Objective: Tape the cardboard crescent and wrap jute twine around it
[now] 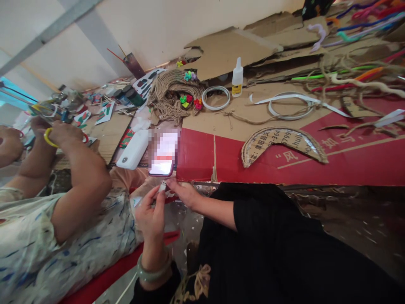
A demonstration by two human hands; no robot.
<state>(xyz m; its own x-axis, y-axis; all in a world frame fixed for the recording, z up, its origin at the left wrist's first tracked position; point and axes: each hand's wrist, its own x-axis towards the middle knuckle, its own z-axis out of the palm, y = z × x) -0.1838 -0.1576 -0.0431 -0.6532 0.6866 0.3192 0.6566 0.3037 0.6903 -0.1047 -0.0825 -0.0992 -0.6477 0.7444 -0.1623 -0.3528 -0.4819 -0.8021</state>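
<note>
My left hand (151, 217), with a pale green bangle on the wrist, and my right hand (185, 192) meet just below the table's edge. Between their fingertips they pinch a small white piece (163, 186); it is too small to identify. Directly above it a phone (163, 154) with a lit screen lies at the table's edge, beside a white power bank (134, 150). The red cardboard sheet (202, 156) starts right of the phone. My black sleeve covers the right forearm.
A person in a patterned shirt (47, 236) sits at my left, hands on yellow-handled scissors (50, 137). On the table lie a crescent cardboard cutout (281, 145), a jute-rope piece with pompoms (177, 99), a glue bottle (237, 78), tape rings (216, 98) and coloured pipe cleaners (357, 25).
</note>
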